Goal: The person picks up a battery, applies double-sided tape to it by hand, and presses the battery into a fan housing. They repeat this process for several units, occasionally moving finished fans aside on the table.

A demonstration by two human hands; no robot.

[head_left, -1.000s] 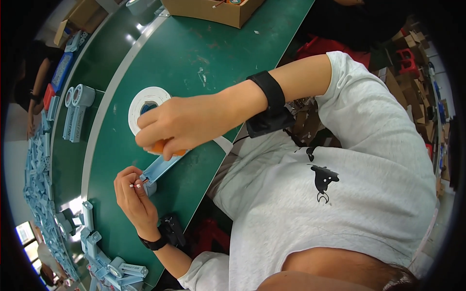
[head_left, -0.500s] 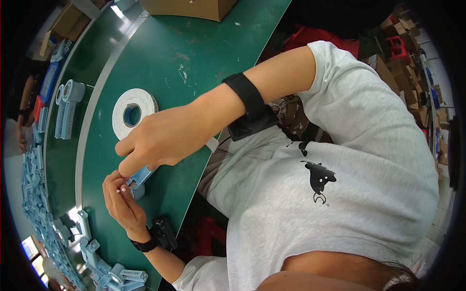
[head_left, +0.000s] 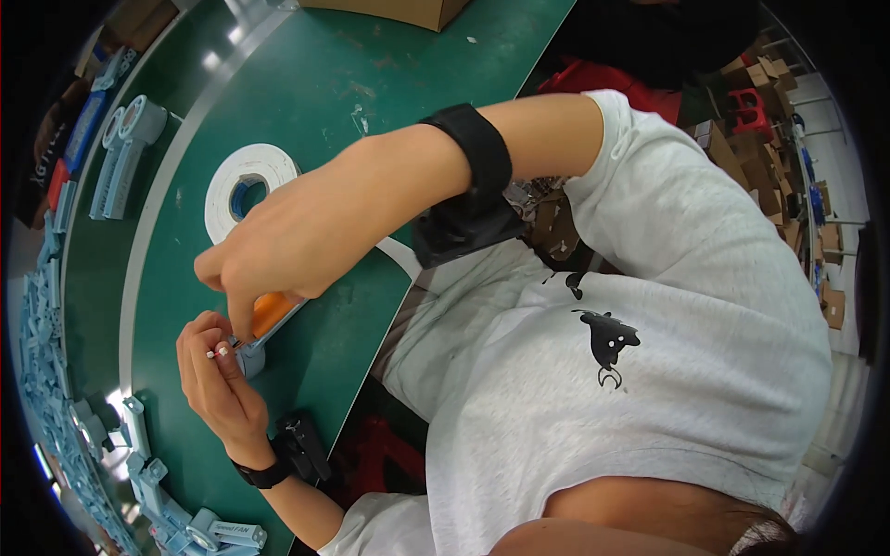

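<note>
A light-blue plastic fan housing is gripped in my left hand, whose fingers curl around its round end. In the housing's long handle lies an orange cylinder, which looks like a battery. Thin wires with small white connectors stick out by my left thumb. My right hand reaches over the housing with thumb and forefinger pinched down near the wires; what sits between those fingertips is hidden. Just beyond my right hand lies a roll of white tape with a blue core.
Two light-blue fan housings lie past the grey strip, and more lie at the lower left. A heap of blue parts runs along the far left. A black device sits by my left wrist. A cardboard box stands above.
The orange cylinder in the handle now shows beneath my right hand, where it was not visible before. The whole view has shifted slightly. Both hands stay close together at the housing.
</note>
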